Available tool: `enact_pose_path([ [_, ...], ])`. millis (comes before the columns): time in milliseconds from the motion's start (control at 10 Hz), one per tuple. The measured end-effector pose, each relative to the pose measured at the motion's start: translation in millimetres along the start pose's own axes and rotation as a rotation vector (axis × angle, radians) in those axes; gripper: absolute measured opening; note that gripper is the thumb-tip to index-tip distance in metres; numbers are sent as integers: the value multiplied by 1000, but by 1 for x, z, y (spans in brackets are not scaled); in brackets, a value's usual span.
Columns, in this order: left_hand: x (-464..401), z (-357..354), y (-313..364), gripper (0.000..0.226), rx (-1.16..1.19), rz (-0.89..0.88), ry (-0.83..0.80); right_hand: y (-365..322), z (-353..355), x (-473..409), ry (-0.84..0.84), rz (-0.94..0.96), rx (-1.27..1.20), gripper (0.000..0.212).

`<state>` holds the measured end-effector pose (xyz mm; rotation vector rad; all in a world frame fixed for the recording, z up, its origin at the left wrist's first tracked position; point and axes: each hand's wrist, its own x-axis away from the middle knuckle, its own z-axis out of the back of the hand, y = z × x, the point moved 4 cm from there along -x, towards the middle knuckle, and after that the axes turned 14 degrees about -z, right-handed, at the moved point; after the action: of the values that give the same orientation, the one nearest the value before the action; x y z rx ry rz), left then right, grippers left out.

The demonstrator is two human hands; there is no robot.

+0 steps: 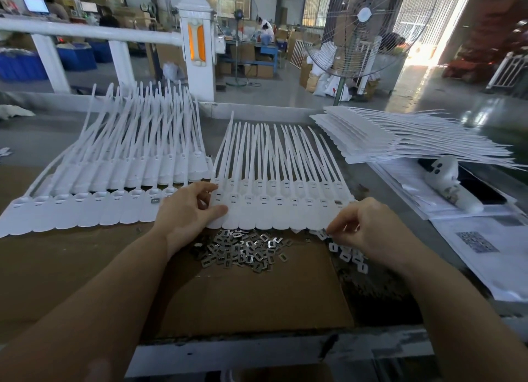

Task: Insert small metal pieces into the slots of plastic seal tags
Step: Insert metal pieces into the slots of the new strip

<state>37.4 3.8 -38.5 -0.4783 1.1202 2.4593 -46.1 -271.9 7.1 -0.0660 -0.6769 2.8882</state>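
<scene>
Seal tags (281, 210) lie in a joined white strip at the middle of the table (34, 141), heads toward the person and tails fanning away; a second strip (85, 210) sits to its left and a loose stack of strips (400, 135) lies at the far right. Just in front of the middle strip, a heap of small metal pieces (243, 248) rests on brown cardboard (251, 296).

The left hand (185, 210) presses on the strip's left end, thumb and forefinger spread apart and holding the plastic flat. The right hand (363, 227) hovers at the strip's right end with its fingers (334, 230) drawn together in a pinch; a metal piece is probably held there, but it is too small and hidden to tell.

Most slots in the middle strip look unfilled; one near the right end shows a darker insert.

Several risks follow from this. A piece offered tilted or turned the wrong way may jam or sit proud of its slot. If the left hand eases, the light strip could slide or lift. A slip of the pinch would drop the piece among the white bits (347, 254) by the right hand.
</scene>
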Motion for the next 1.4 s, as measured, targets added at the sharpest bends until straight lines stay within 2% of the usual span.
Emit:
enact_pose_path([
  [100, 0, 0, -1, 48, -7, 5, 3, -2, -4, 2, -54, 2, 60, 13],
  [400, 1, 0, -1, 48, -6, 10, 0, -3, -8, 4, -48, 42, 149, 10],
  [500, 1, 0, 0, 48, -6, 11, -2, -3, -2, 3, 35, 58, 0, 23],
  [700, 3, 1, 1, 48, -10, 10, -7, 6, 8, -5, 289, -10, -211, 8],
  [800, 2, 0, 2, 48, -2, 12, -8, 10, 7, -11, 341, -44, -248, 15],
  [900, 2, 0, 2, 48, -4, 14, -14, 14, 3, -16, 377, -65, -235, 19],
  [1100, 2, 0, 0, 48, 6, 21, -7, 14, 1, -25, 472, -85, -150, 15],
  [1400, 1, 0, 0, 49, 14, 19, -14, 12, -2, -34, 488, -54, 67, 9],
])
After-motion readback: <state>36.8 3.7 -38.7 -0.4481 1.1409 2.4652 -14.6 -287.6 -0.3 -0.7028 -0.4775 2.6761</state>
